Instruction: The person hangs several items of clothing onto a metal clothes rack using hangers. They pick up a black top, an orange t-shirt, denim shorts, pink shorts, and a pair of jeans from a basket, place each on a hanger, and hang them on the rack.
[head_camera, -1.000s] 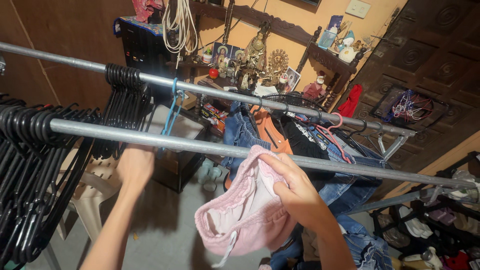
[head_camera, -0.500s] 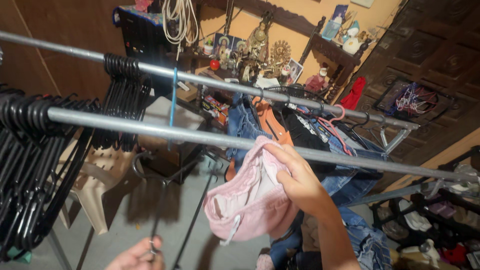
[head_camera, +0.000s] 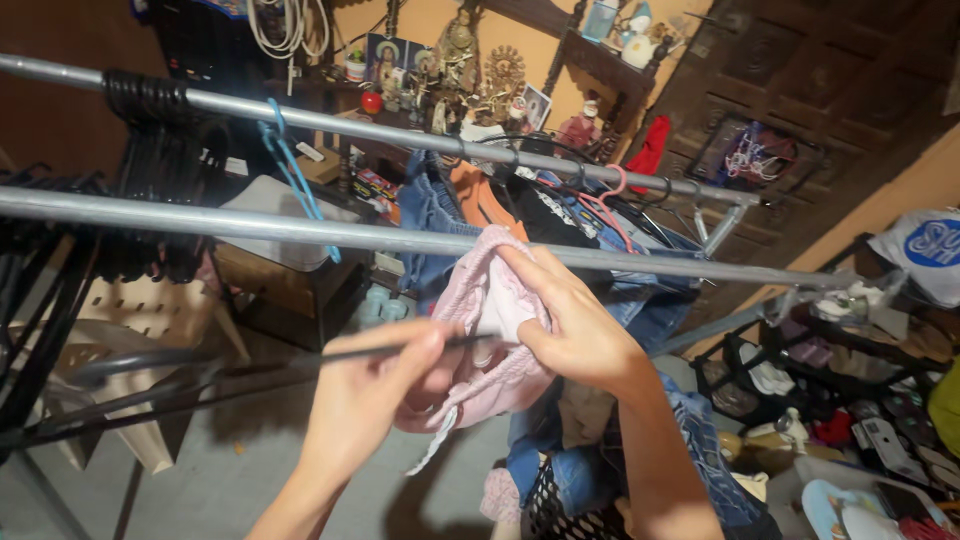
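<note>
My right hand (head_camera: 578, 330) grips the waistband of a pair of pink shorts (head_camera: 478, 330) just below the near metal rail (head_camera: 300, 232). My left hand (head_camera: 370, 395) holds a black hanger (head_camera: 180, 372) and pushes one arm of it into the shorts' opening. A white drawstring dangles under the shorts. The hanger's hook end is blurred at the left.
A far rail (head_camera: 420, 138) carries black hangers (head_camera: 150, 130), a blue hanger (head_camera: 290, 170) and hung jeans and tops (head_camera: 520, 215). A beige plastic chair (head_camera: 150, 320) stands at left. A basket of clothes (head_camera: 590, 480) sits below. Cluttered shelves fill the right.
My left hand took a black hanger off the rail, brought it down and then up to the shorts. The view has shifted to the right.
</note>
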